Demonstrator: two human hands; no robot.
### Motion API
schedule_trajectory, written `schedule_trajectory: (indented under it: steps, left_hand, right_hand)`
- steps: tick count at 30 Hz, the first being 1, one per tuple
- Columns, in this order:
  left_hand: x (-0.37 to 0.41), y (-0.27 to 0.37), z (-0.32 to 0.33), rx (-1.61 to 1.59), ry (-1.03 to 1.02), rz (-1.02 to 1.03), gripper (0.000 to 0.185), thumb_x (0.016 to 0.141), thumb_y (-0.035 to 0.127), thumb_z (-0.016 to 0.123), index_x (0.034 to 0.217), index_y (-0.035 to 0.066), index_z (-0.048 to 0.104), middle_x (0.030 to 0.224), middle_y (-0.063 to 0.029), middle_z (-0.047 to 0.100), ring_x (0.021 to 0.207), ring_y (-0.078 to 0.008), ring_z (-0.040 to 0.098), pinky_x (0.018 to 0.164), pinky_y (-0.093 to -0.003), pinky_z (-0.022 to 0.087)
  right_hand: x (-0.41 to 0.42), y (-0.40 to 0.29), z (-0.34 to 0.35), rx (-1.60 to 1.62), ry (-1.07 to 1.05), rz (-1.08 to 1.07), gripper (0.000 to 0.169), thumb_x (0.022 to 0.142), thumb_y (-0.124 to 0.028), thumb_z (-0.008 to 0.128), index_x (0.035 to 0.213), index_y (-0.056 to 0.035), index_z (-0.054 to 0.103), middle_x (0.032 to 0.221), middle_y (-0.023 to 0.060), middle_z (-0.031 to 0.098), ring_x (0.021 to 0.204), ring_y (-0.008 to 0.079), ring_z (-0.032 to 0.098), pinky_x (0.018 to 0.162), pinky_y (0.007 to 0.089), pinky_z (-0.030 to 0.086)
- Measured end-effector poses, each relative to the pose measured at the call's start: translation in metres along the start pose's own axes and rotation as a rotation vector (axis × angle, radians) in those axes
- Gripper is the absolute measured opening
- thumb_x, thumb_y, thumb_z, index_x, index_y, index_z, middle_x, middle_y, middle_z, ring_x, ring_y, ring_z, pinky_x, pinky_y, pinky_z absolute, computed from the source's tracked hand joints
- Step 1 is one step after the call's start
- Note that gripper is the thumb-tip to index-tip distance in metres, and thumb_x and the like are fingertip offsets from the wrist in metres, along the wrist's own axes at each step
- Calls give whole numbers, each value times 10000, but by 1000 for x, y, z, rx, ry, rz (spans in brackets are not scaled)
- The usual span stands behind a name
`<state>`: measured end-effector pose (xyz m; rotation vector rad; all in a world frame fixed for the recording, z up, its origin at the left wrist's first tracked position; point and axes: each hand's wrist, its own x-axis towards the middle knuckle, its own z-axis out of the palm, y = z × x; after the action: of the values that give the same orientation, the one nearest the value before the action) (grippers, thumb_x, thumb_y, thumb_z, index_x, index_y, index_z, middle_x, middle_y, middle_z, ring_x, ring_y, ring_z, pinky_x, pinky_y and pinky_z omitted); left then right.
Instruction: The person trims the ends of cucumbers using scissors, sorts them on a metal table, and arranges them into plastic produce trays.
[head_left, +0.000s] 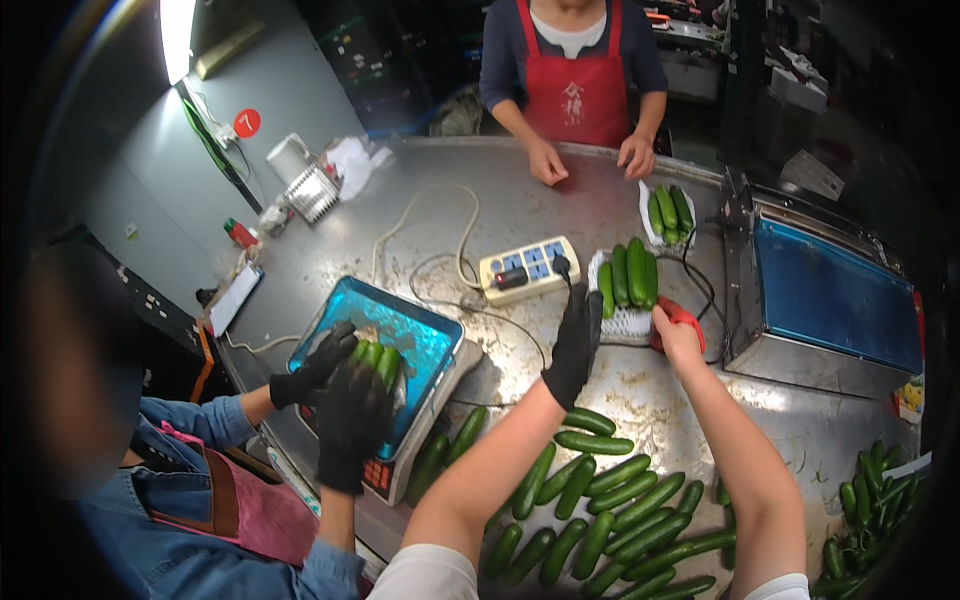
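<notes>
My left hand (574, 349), in a black glove, is held flat and upright at the left edge of a white tray (626, 324) with a foam net. Several cucumbers (628, 276) lie side by side on that tray. My right hand (679, 330), in a red glove, is at the tray's lower right corner, its thumb by the end of the rightmost cucumber; its fingers are partly hidden. A second tray of cucumbers (670, 214) stands just beyond. Many loose cucumbers (619, 480) lie on the metal table beneath my forearms.
At left, a co-worker's black-gloved hands (352, 405) hold cucumbers on a blue-topped scale (427, 319). Another person in a red apron (576, 97) stands across the metal table (450, 165). A power strip (529, 270) with cables lies mid-table; a blue-topped machine (832, 285) stands right, above green peppers (870, 495).
</notes>
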<state>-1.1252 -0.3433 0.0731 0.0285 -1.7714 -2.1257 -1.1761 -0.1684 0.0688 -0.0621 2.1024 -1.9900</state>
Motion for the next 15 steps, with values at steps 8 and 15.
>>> schedule_trajectory:
  steps: [8,15]
  left_hand:
    - [-13,-28,-1,-220,3,-223,456,1024,300,398,1368,2,374,1340,-105,429,1171,-171,421,999,-268,344]
    - [-24,20,22,60,-8,-336,389,1025,323,366,1288,37,389,1274,-67,441,1133,-186,440,985,-323,344]
  right_hand:
    - [-6,21,15,299,29,194,447,908,-205,590,1319,-63,490,901,104,616,736,193,621,595,362,570]
    - [6,28,-2,212,29,86,452,896,-153,575,1330,-67,481,871,59,608,741,159,608,684,302,552]
